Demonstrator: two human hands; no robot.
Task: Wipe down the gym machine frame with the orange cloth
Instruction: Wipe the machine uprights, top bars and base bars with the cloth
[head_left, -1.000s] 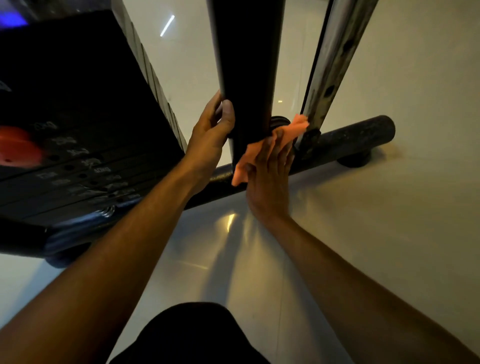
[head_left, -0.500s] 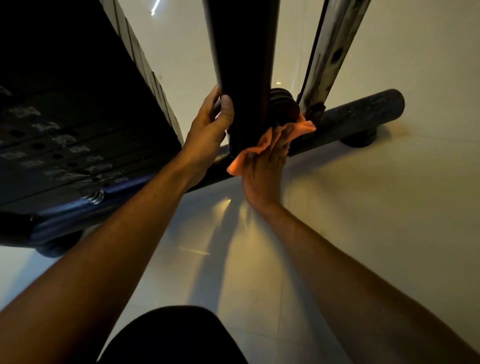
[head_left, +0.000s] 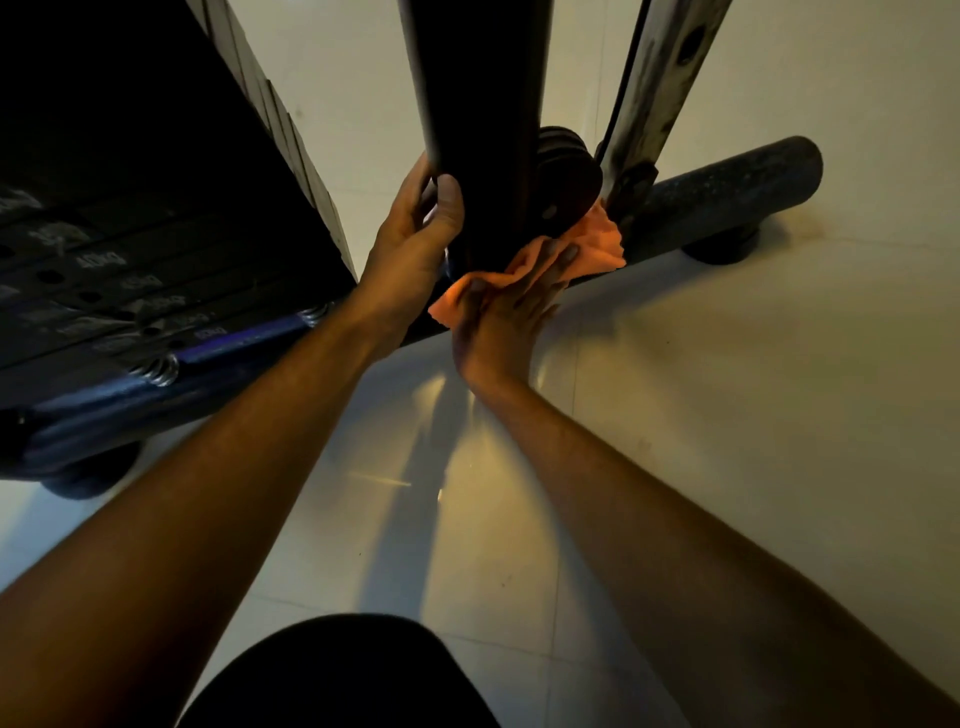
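Low at the foot of the dark upright post (head_left: 478, 104), the orange cloth (head_left: 592, 249) lies under the right hand (head_left: 511, 317), whose straight fingers (head_left: 563, 257) press it against the base bar (head_left: 727, 187). Beside them, the left hand (head_left: 415, 239) grips the post, thumb wrapped around.

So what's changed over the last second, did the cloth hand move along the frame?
Barely. The right hand still presses the orange cloth against the base bar at the foot of the black upright, shifting only slightly. The left hand keeps gripping the upright. Most of the apparent shift is the camera moving.
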